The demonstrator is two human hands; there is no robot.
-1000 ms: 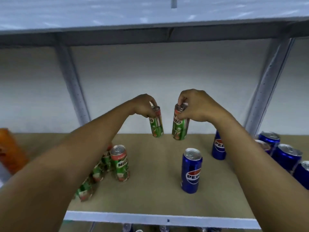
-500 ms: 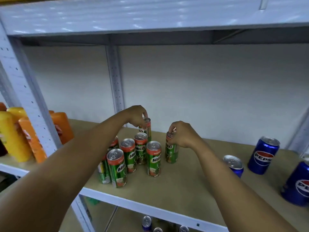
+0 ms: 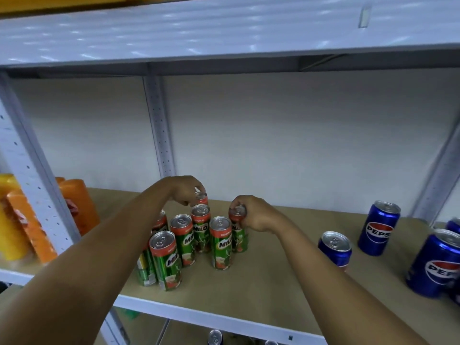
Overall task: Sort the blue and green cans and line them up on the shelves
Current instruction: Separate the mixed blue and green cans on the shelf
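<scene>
Two hands reach onto the tan fibreboard shelf (image 3: 273, 282), each gripping a slim green can by its top. Readable on the green cans is "MILO" in white slanted letters, with a red band marked "ORIGINAL" under silver pull-tab lids; the blue cans read "PEPSI" across a red, white and blue globe. Curled fingers of the left hand (image 3: 185, 190) pinch the rim of the rear Milo can (image 3: 202, 198), at 12 o'clock of the cluster. At 2 o'clock of the cluster, the right hand (image 3: 254, 215) wraps the lid of another Milo can (image 3: 239, 239), which stands upright on the board. Between and below the hands stand more Milo cans (image 3: 220, 241), upright and close together, glossy metal cylinders. Towards 3 o'clock, well apart from the hands, stand shorter, wider Pepsi cans (image 3: 378, 227). At 9 o'clock, beyond a perforated white metal upright (image 3: 32, 175), stand smooth orange and yellow bottles (image 3: 15, 215).
</scene>
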